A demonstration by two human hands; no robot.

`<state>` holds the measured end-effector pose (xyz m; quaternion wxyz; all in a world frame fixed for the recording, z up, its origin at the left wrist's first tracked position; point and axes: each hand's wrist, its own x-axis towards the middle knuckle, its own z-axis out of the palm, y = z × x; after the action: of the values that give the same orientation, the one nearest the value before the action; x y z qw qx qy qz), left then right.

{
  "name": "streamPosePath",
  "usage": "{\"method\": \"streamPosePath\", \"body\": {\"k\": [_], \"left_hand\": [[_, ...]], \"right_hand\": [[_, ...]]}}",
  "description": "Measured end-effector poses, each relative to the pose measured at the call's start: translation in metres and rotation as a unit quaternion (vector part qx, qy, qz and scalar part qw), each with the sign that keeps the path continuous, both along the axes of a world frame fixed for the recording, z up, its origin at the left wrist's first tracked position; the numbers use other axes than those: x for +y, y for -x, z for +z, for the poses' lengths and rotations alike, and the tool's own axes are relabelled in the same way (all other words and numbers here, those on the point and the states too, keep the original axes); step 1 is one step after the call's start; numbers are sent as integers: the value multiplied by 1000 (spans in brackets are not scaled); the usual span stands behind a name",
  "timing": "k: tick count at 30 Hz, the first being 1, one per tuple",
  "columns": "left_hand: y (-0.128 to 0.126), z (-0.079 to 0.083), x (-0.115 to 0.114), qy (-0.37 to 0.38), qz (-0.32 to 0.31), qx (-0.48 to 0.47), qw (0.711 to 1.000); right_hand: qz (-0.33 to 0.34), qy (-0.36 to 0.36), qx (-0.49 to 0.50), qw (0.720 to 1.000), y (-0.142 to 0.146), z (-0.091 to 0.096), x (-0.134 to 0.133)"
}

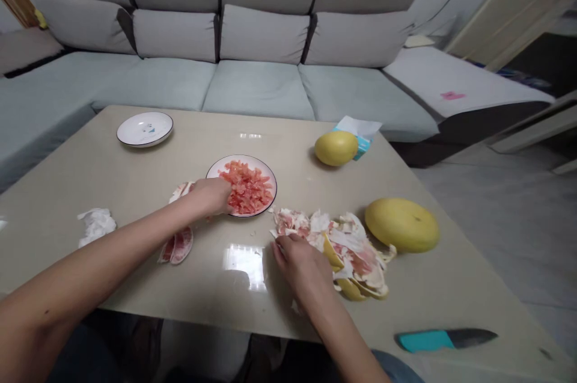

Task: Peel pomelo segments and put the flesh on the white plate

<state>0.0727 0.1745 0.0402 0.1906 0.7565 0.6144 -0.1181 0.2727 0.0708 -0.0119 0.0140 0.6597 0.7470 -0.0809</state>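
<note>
My left hand [215, 195] reaches over the left rim of a white plate [269, 170] with a dark edge. Its fingers are bent together at the chopped-looking pink pomelo flesh [249, 188] heaped there; whatever they pinch is hidden. Beneath and beside my left forearm lie pomelo segments [182, 246], partly covered by the arm. My right hand [303, 264] is low on the table, fingers curled in, at the left edge of a pile of pomelo peel and membranes [354, 245]. I cannot make out anything between those fingers.
Whole yellow pomelos lie on the right, one [402, 225] beside the peel, another [336, 148] by a tissue pack [360, 133]. A turquoise-handled knife [446, 339] rests near the front right edge. A second plate [145, 129] and crumpled tissue [96, 225] are on the left.
</note>
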Motion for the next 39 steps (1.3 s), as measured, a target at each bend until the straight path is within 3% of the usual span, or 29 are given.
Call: {"method": "streamPosePath", "body": {"k": [6, 11, 14, 19, 25, 28, 32, 39], "left_hand": [[9, 13, 12, -5, -4, 3, 1000], [21, 20, 34, -85, 11, -11, 996], [17, 16, 32, -117, -21, -39, 992], [5, 1, 20, -108, -80, -96, 986], [23, 1, 40, -152, 32, -172, 973], [34, 7, 42, -127, 94, -249, 955], [38, 9, 15, -41, 165, -384, 908], [41, -6, -70, 124, 214, -560, 791]], "right_hand": [[1, 13, 9, 1000, 2, 6, 0], [-1, 24, 10, 1000, 0, 9, 0], [-11, 27, 5, 1000, -1, 10, 1], [-15, 15, 3, 1000, -1, 13, 2], [-30, -21, -14, 999, -7, 14, 1], [-43, -30, -10, 999, -10, 14, 2], [-47, -18, -5, 999, -12, 12, 3], [43, -151, 38, 987, -13, -4, 5]]}}
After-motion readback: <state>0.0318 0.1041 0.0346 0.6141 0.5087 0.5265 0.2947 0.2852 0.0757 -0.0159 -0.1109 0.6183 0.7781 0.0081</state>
